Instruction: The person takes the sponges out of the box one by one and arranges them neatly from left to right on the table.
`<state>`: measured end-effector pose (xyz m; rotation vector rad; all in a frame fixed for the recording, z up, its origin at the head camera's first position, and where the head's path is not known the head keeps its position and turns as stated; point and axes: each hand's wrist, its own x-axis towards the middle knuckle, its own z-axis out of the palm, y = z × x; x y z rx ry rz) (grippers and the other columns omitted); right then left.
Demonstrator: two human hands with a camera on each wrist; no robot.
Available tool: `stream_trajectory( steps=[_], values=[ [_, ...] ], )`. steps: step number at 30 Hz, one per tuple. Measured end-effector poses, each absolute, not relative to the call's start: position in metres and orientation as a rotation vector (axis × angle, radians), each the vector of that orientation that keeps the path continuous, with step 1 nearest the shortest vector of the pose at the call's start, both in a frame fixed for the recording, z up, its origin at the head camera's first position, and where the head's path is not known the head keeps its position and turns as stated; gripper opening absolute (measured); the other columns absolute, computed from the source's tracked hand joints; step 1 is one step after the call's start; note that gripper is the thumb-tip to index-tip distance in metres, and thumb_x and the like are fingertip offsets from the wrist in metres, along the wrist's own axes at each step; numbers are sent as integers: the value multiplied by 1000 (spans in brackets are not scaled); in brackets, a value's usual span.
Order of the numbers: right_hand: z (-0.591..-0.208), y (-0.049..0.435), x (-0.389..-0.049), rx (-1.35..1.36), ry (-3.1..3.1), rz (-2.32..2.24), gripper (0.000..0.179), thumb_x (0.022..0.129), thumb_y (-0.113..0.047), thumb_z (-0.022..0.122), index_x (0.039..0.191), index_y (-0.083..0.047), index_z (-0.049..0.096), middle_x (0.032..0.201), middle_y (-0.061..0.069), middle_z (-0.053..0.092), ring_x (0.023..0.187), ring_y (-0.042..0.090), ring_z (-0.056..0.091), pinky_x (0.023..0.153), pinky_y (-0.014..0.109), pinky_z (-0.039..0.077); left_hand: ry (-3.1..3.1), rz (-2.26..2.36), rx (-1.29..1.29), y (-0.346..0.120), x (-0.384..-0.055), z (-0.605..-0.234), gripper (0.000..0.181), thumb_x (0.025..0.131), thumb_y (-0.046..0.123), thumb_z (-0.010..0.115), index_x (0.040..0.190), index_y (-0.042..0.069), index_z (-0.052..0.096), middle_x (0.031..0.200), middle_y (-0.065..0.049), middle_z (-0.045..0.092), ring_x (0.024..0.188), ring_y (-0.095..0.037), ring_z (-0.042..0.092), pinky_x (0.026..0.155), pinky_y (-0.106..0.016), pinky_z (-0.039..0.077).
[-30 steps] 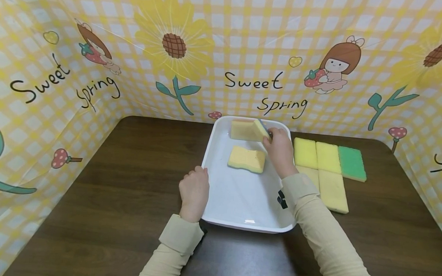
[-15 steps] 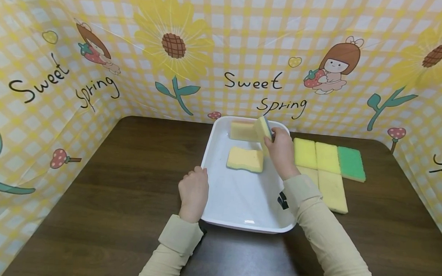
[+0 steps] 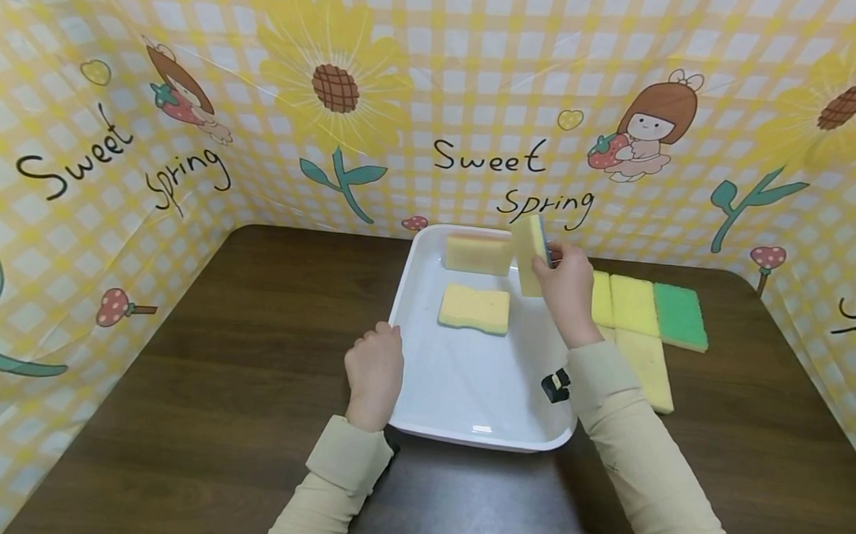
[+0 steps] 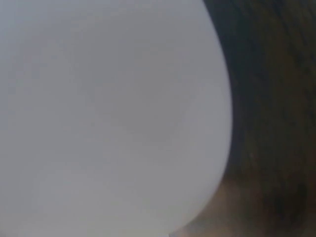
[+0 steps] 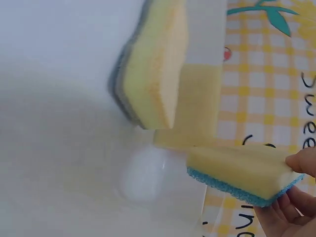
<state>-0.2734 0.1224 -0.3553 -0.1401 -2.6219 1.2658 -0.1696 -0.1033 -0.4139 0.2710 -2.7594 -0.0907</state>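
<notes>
Sleeves (image 3: 351,459) with turned-back cuffs come in nearest, over a dark desk (image 3: 215,369). The left hand (image 3: 375,370) has its fingers curled over the near-left rim of a white tray (image 3: 466,380), which looks smooth and rigid, so its lip is probably the surest place to hold it. Midway along the tray, a wavy-edged sponge (image 3: 473,309) lies yellow face up. Beyond and to its right, the right hand (image 3: 569,293) pinches a raised sponge (image 3: 525,259) on edge by the tray's right side, thumb on the yellow foam, fingers against the blue scouring face. It should be very light and squash readily; the blue layer is probably stiffer and rougher, giving good purchase, so a gentle pinch across the thickness ought to do. Farther on, a standing sponge (image 3: 475,255) is upright near the tray's far wall, before the checked cloth (image 3: 480,70).
</notes>
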Motion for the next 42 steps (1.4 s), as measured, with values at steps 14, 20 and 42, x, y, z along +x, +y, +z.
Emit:
stream_trajectory(
  steps=[14, 20, 42],
  values=[
    [-337, 134, -263, -205, -2606, 1400, 40, 93, -19, 58, 125, 4, 53, 118, 20, 61, 106, 29, 59, 88, 40, 52, -2733, -52, 264, -103, -169, -415, 36, 97, 23, 54, 71, -1, 58, 59, -15, 61, 52, -26, 61, 45, -33, 45],
    [-330, 142, -254, -197, -2589, 1390, 40, 93, -20, 57, 126, 2, 53, 117, 18, 61, 104, 25, 57, 84, 33, 50, -2704, -23, 256, -104, -168, -416, 36, 96, 24, 56, 69, 0, 58, 57, -14, 60, 51, -25, 60, 44, -31, 45],
    [-324, 175, -221, -205, -2576, 1345, 40, 93, -23, 53, 124, 2, 55, 112, 16, 59, 93, 15, 53, 69, 11, 40, -2732, -97, 256, -105, -170, -417, 35, 96, 23, 55, 71, -1, 59, 59, -15, 62, 53, -27, 62, 46, -34, 46]
  ],
)
